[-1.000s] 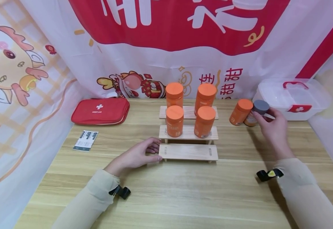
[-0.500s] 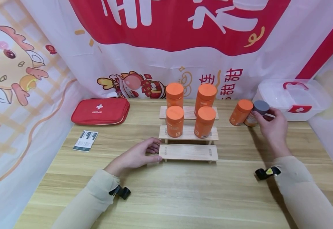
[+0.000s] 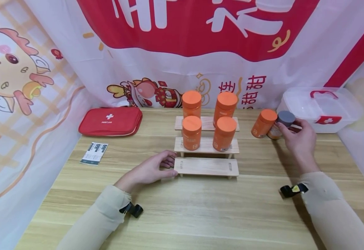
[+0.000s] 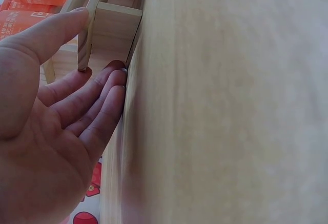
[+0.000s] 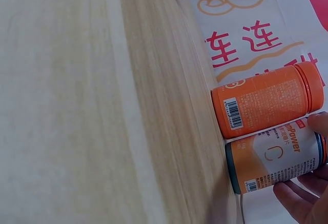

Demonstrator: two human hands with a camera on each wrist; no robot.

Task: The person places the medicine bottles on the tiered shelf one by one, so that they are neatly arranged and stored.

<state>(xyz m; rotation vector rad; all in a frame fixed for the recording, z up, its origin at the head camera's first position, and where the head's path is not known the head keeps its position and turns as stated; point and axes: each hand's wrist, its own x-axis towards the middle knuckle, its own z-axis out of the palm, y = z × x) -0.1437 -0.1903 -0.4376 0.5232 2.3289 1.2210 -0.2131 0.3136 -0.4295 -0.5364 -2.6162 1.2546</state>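
My left hand (image 3: 152, 168) is at the left end of the lowest step of a three-step wooden display stand (image 3: 207, 166). In the left wrist view, its thumb lies on the board's edge and the index fingertip touches the underside, pinching it. Orange bottles with orange lids, such as the front left one (image 3: 192, 133), stand in pairs on the upper two steps. On the right, my right hand (image 3: 300, 139) holds a grey-lidded bottle (image 5: 279, 155) between thumb and fingers. This bottle is upright on the table, close beside another orange bottle (image 5: 269, 101).
A clear plastic first-aid box (image 3: 321, 109) with a red handle stands behind my right hand. At the back left lies a red first-aid pouch (image 3: 110, 121), with a printed card (image 3: 94, 153) in front of it. Printed cloth (image 3: 156, 66) hangs behind the wooden table (image 3: 200, 215).
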